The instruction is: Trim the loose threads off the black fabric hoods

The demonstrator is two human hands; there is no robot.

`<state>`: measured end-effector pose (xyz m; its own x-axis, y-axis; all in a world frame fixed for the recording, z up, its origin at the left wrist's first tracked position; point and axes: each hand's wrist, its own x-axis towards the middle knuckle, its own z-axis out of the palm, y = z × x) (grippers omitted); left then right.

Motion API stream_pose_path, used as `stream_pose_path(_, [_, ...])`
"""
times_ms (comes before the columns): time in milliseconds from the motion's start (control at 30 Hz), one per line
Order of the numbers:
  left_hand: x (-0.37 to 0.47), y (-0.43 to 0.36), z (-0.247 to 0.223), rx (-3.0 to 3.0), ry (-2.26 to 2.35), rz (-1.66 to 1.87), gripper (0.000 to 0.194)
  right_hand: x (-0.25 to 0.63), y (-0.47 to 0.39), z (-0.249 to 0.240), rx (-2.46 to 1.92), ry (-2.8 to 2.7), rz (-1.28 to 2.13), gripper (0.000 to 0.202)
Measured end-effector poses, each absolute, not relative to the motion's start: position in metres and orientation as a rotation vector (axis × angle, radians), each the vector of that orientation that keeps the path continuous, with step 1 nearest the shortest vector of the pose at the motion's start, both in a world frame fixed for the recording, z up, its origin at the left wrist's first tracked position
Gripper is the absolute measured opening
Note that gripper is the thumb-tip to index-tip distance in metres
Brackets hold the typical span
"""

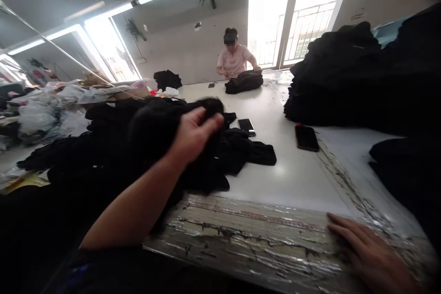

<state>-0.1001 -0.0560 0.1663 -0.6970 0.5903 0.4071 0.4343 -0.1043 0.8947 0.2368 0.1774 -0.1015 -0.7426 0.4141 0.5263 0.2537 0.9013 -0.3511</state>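
My left hand (200,131) is closed on a black cloth (155,124), lifted over a heap of dark garments (113,156) on the left part of the table. The held cloth is blurred by motion. At the lower right, my right hand (368,248) lies on the taped front edge of the white table (285,183), its fingers stretched out and nothing held. Some dark pieces (262,152) spread from the heap toward the table's middle.
Two phones (307,138) (246,126) lie mid-table. A large black cloth pile (337,78) rises at the right. Across the table, a person (236,59) touches a dark bundle (244,81). Clear plastic bags (37,115) crowd the far left.
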Motion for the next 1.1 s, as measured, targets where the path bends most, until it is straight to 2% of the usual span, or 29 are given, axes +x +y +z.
stream_pose_path(67, [-0.049, -0.045, 0.120, 0.995, 1.783, 1.588, 0.029, 0.239, 0.177, -0.098, -0.364, -2.527, 0.295, 0.053])
stream_pose_path(133, [-0.010, -0.040, 0.067, 0.815, 1.648, 1.374, 0.025, 0.240, 0.176, -0.092, -0.348, -2.541, 0.293, 0.047])
stream_pose_path(233, [0.028, -0.039, 0.006, 0.674, 1.607, 1.340, 0.022, 0.242, 0.169, -0.082, -0.402, -2.497, 0.413, 0.033])
stream_pose_path(300, [0.044, -0.041, -0.012, 0.651, 1.627, 1.406, 0.022, 0.242, 0.160, -0.071, -0.474, -2.431, 0.523, 0.026])
stream_pose_path(400, [0.060, -0.046, -0.013, 0.646, 1.666, 1.535, 0.023, 0.234, 0.138, -0.046, -0.578, -2.343, 0.718, 0.019])
stream_pose_path(500, [0.074, -0.048, -0.005, 0.697, 1.697, 1.572, 0.020, 0.214, 0.110, -0.013, -0.450, -2.298, 0.909, 0.012])
stream_pose_path(633, [0.092, -0.049, 0.003, 0.779, 1.744, 1.546, 0.016, 0.187, 0.081, 0.015, -0.303, -2.295, 0.989, 0.019])
stream_pose_path(700, [0.098, -0.049, 0.004, 0.797, 1.743, 1.537, 0.013, 0.180, 0.076, 0.018, -0.297, -2.303, 1.009, 0.011])
stream_pose_path(867, [0.103, -0.050, 0.003, 0.666, 1.604, 1.610, 0.014, 0.189, 0.086, 0.014, -0.500, -2.226, 1.161, 0.034])
stream_pose_path(967, [0.101, -0.051, 0.002, 0.590, 1.478, 1.672, 0.018, 0.203, 0.096, 0.016, -0.584, -2.244, 1.143, 0.021])
stream_pose_path(1067, [0.100, -0.053, 0.000, 0.581, 1.415, 1.712, 0.019, 0.214, 0.101, 0.022, -0.554, -2.368, 1.113, 0.035])
stream_pose_path(1100, [0.100, -0.053, 0.000, 0.585, 1.406, 1.718, 0.019, 0.216, 0.101, 0.025, -0.520, -2.402, 1.122, 0.034])
